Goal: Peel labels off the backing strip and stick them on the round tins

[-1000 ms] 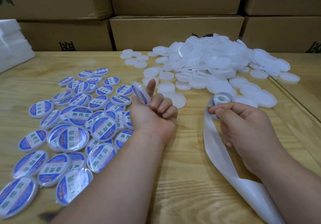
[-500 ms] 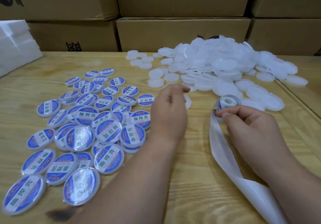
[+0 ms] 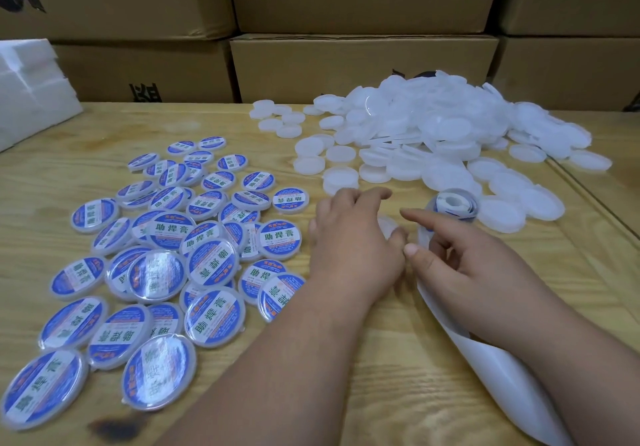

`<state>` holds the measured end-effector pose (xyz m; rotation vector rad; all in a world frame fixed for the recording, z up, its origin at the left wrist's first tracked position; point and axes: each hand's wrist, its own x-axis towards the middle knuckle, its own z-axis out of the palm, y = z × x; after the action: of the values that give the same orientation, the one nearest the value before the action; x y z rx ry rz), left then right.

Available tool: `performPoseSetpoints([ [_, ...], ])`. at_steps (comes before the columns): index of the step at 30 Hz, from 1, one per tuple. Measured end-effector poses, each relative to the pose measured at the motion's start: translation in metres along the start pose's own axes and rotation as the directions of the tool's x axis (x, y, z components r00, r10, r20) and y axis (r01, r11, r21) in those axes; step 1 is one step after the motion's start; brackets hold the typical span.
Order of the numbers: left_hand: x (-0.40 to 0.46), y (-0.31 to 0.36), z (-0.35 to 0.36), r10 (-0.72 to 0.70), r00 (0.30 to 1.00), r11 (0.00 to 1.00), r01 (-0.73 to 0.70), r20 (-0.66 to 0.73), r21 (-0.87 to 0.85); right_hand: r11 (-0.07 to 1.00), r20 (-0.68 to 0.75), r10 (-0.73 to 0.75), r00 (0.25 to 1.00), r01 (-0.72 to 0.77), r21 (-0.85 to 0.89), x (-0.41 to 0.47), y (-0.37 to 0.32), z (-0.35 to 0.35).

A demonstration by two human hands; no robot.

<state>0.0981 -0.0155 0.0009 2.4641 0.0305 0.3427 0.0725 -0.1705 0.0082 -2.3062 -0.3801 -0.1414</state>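
Note:
Labelled tins point(image 3: 211, 262) with blue-and-white stickers lie spread over the left of the wooden table point(image 3: 398, 376). Plain white tins point(image 3: 433, 140) are heaped at the back right. My left hand point(image 3: 353, 241) curls over one plain white tin point(image 3: 387, 228) at the table's middle, hiding most of it. The label roll point(image 3: 453, 203) sits just right of that tin. The empty white backing strip point(image 3: 485, 373) trails from the roll towards me. My right hand point(image 3: 464, 269) lies over the strip; its curled middle fingers hold it, while index finger and thumb point towards the tin.
Stacked cardboard boxes point(image 3: 363, 64) wall off the back of the table. White foam blocks point(image 3: 31, 89) sit at the far left. A raised wooden ridge point(image 3: 595, 210) runs diagonally along the right side. Bare wood lies near me between my forearms.
My left hand dropped the labelled tin by the left spread, reached to the white heap and drew back with a plain tin. My right index finger and thumb spread off the strip.

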Motion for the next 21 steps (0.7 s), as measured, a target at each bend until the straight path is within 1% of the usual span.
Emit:
performPoseSetpoints([
  [2, 0.000, -0.001, 0.000, 0.001, 0.997, 0.999, -0.005, 0.072, 0.054, 0.999, -0.063, 0.009, 0.998, -0.011, -0.030, 0.000, -0.001, 0.000],
  [4, -0.001, -0.001, 0.001, 0.024, 0.995, 0.997, -0.031, 0.097, 0.074, 0.999, -0.145, 0.021, 0.989, -0.025, -0.023, 0.001, -0.003, 0.000],
  [6, -0.001, 0.000, 0.003, 0.041, 0.997, 0.998, -0.045, 0.070, 0.054, 0.998, -0.199, 0.046, 0.979, -0.051, -0.020, 0.002, -0.003, 0.000],
  [9, 0.000, -0.001, 0.004, 0.047, 0.999, 0.999, -0.047, 0.013, 0.016, 0.993, -0.236, 0.100, 0.967, -0.112, -0.038, 0.001, -0.002, 0.000],
  [11, 0.000, -0.001, 0.005, 0.034, 0.999, 0.996, -0.037, -0.037, -0.080, 0.988, -0.233, 0.138, 0.963, -0.151, -0.039, 0.001, 0.000, 0.000],
  [14, 0.001, 0.002, 0.005, -0.002, 0.994, 0.941, -0.037, -0.114, -0.336, 0.981, -0.227, 0.192, 0.955, -0.193, 0.017, 0.003, 0.001, -0.001],
  [16, 0.001, 0.005, 0.005, 0.020, 0.994, 0.891, -0.068, -0.111, -0.449, 0.973, -0.197, 0.230, 0.953, -0.217, 0.083, 0.003, 0.000, -0.002],
  [18, -0.001, 0.007, 0.004, 0.039, 0.997, 0.830, -0.073, -0.072, -0.553, 0.957, -0.162, 0.265, 0.950, -0.239, 0.162, 0.003, -0.002, -0.003],
  [21, -0.005, 0.011, 0.001, -0.004, 0.999, 0.697, -0.032, -0.048, -0.716, 0.941, -0.128, 0.286, 0.950, -0.253, 0.224, 0.001, -0.003, -0.006],
])
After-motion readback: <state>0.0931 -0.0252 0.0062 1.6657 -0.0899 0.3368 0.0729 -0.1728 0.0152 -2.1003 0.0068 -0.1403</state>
